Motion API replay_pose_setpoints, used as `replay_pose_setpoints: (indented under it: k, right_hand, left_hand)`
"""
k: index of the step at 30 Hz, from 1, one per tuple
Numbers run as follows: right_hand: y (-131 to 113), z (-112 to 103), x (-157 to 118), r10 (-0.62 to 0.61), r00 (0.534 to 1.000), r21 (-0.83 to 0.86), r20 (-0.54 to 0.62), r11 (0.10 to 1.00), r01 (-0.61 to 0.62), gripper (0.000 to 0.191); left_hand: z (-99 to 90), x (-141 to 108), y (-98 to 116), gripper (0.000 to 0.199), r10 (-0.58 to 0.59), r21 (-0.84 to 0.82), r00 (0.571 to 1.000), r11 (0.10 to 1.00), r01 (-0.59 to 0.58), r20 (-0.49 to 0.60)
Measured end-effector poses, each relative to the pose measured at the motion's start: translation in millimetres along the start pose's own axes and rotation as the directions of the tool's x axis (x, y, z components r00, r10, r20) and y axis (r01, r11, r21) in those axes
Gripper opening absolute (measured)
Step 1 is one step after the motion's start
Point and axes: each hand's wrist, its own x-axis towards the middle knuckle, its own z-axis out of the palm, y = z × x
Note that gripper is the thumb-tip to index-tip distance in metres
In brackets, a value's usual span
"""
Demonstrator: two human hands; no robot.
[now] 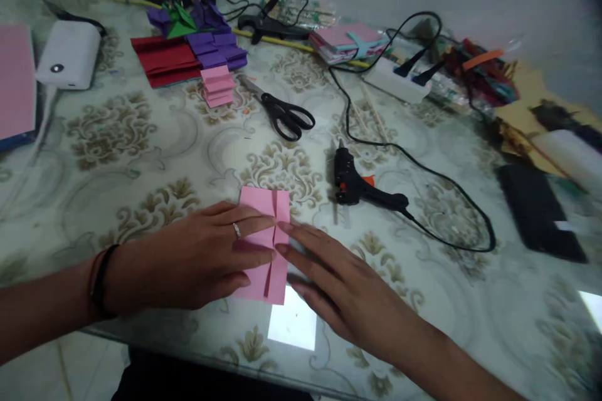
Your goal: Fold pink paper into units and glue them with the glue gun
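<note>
A folded pink paper (256, 199) lies flat on the patterned table, with a narrow fold running along its right side. My left hand (202, 254), wearing a ring and a dark wristband, rests across the paper with its fingers stretched out to the fold. From the right, my right hand (338, 276) touches the fold with its extended fingertips. Neither hand grips anything. The fingers cover part of the paper's middle. Farther back are black-handled scissors (288, 118) and a small pleated pink paper (219, 86).
A black glue gun (362, 185) lies to the right, its cord looping toward a white power strip (397, 80). Folded red paper (164, 59), purple paper (216, 49) and a paper stack (343, 44) sit at the back. A white power bank (70, 53) is left; a dark phone-like slab (538, 210) right.
</note>
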Motion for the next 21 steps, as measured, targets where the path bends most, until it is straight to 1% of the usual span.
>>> replay_pose_setpoints:
  k: [4,7,11,15,21]
  right_hand:
    - [2,-2,-5,-0.018,1.0,0.065,0.007,0.998,0.017,0.032]
    - [3,-4,-9,-0.027,1.0,0.092,0.01,0.995,0.026,0.032]
    - [4,-6,-14,0.002,1.0,0.117,0.004,0.993,-0.003,0.034]
    - [6,-7,-14,-0.012,1.0,0.108,-0.007,0.994,0.013,0.037]
    - [7,-6,-14,-0.036,0.998,0.053,0.056,0.998,0.033,0.042]
  left_hand:
    - [-0.2,-3,-3,0.033,-0.013,-0.047,0.999,0.999,0.011,-0.041]
    - [1.1,-5,-4,0.031,-0.012,-0.046,0.999,0.999,0.01,-0.045]
    - [3.7,-7,-6,0.03,-0.01,-0.036,0.999,0.999,0.008,-0.053]
    - [5.5,-10,-7,0.031,0.013,-0.02,0.997,1.0,-0.015,-0.073]
    - [2.6,-11,-6,0.033,0.016,-0.071,0.997,0.997,-0.021,-0.069]
